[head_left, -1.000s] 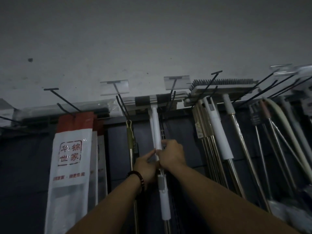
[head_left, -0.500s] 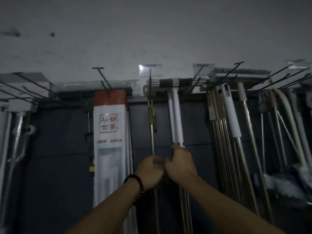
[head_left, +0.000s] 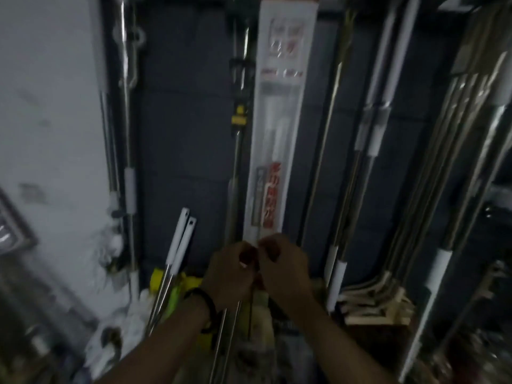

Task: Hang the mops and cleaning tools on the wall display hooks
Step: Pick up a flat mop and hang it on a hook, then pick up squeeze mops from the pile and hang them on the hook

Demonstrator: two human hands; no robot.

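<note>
Our fingers (head_left: 250, 252) curl in tight, both fists nearly closed and touching knuckle to knuckle, pinching something small and reddish at the bottom edge of the long white package (head_left: 279, 120); through the blur we cannot tell whether we grip the package itself, a tag, or one of the thin metal poles (head_left: 225, 342) running down below our wrists. The left hand (head_left: 228, 275), with a dark bracelet (head_left: 206, 306) at the wrist, sits just beside the right hand (head_left: 285, 268), both low against the dark wall panel (head_left: 182, 134). The package hangs upright between a steel rod and a brass-coloured handle, its top out of view. If we tug downward here, we judge it could slip off its hook, or swing into the neighbouring handles. The two white-tipped poles (head_left: 180, 245) leaning loose at our left could topple if we bump them.
</note>
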